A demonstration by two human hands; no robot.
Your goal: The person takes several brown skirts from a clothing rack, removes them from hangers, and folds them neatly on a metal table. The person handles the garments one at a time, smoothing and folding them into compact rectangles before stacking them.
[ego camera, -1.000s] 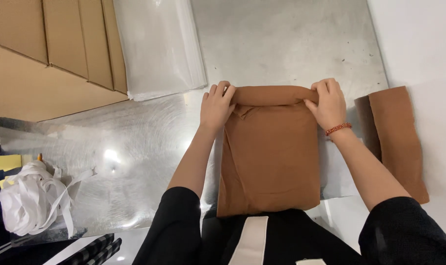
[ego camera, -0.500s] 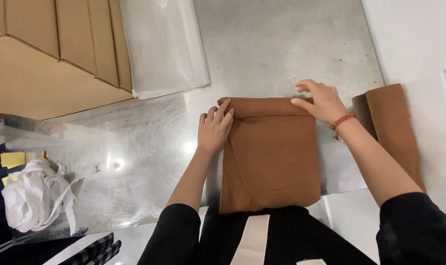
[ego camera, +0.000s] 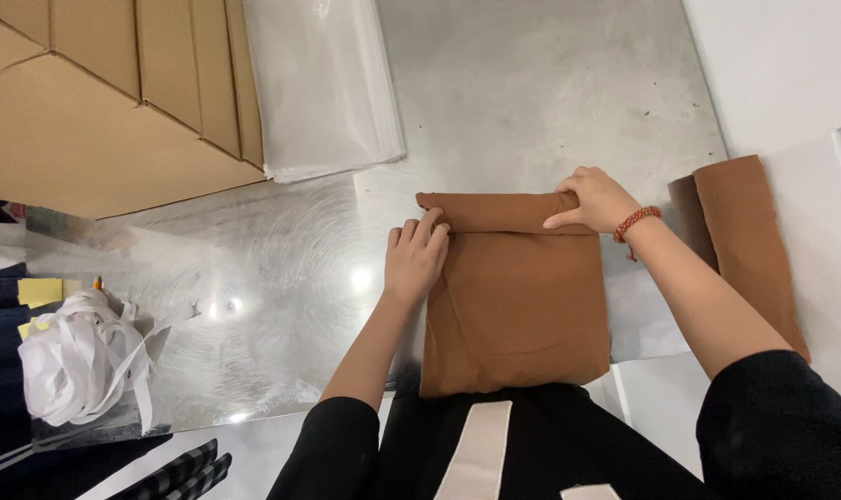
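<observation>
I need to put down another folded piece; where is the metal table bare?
Bare metal lies left of the brown cloth, between the left hand and the white ribbon bundle, and beyond the cloth, right of the clear bags. Crowded by the right hand.

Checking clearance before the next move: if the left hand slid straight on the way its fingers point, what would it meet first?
The left hand points up-right; it would meet the rolled top edge of the brown folded cloth first, which its fingertips already seem to touch.

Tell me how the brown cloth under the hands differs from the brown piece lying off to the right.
The brown cloth under the hands is broad, with its far edge rolled over; the brown piece at the right is a narrow folded strip. The left hand and right hand press the first; the second lies untouched. Both share the same brown colour.
</observation>
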